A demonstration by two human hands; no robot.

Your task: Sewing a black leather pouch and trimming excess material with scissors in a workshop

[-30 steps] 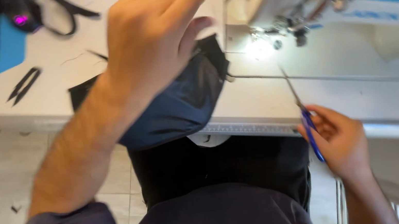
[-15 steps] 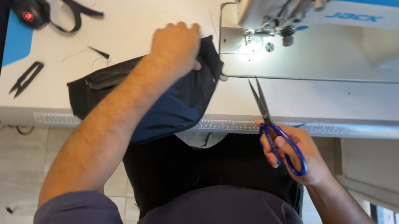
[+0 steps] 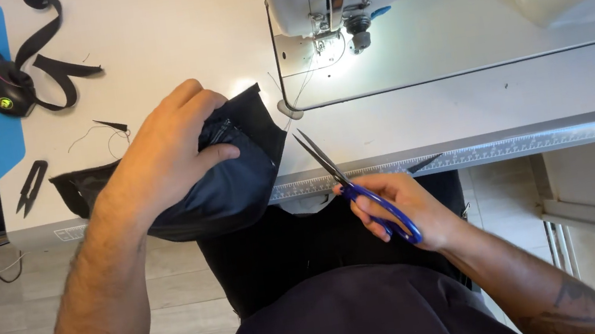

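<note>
Now, left hand [image 3: 167,150]: gripping dark fabric [image 3: 227,188] at the tabletop's [image 3: 164,46] front edge.
Right hand [image 3: 404,206]: closed on blue-handled scissors [image 3: 350,183].

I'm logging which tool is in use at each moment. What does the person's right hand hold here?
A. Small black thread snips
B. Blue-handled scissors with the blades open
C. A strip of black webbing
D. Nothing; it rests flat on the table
B: the right hand grips the blue-handled scissors, blades parted and pointing toward the dark fabric piece under the left hand; the black thread snips lie untouched on the table.
</note>
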